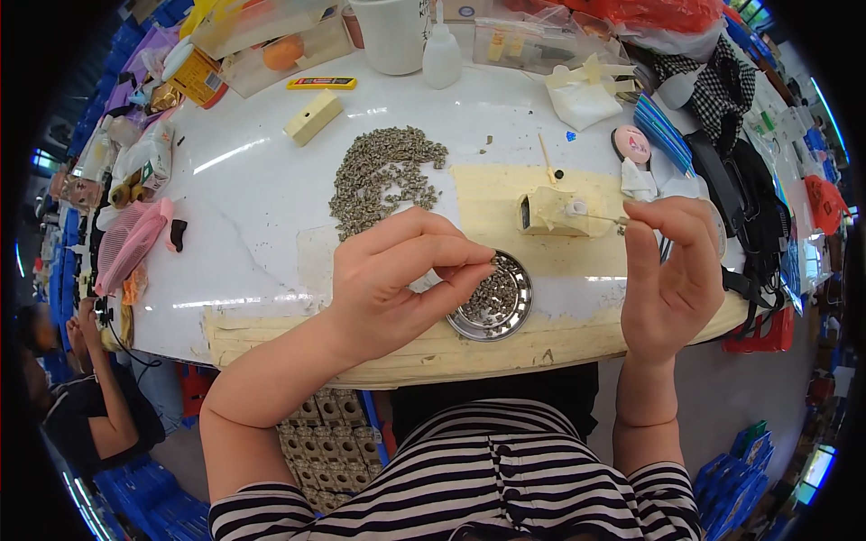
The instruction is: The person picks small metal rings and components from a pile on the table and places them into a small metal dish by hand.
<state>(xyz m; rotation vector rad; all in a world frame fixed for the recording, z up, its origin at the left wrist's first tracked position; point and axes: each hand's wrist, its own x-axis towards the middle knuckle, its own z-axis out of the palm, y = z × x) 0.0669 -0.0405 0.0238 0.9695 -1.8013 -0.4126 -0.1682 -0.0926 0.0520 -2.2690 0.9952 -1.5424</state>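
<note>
Metal dish (494,337) lying nearer the left hand (397,281)

The left hand is pinching narrowly over its rim, any held piece unclear; rightward, from the taped block (539,215), a thin pin (603,217) is running sideways into the right hand's (672,275) grip

Dark capital letters stand on the white bucket (386,38) at the table's (244,198) far edge, while print on the nearby yellow case (322,83) is too small to read.

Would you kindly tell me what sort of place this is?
Probably an assembly workshop: the table bears a parts pile and a dish of more, with blue crates nearby.
</note>
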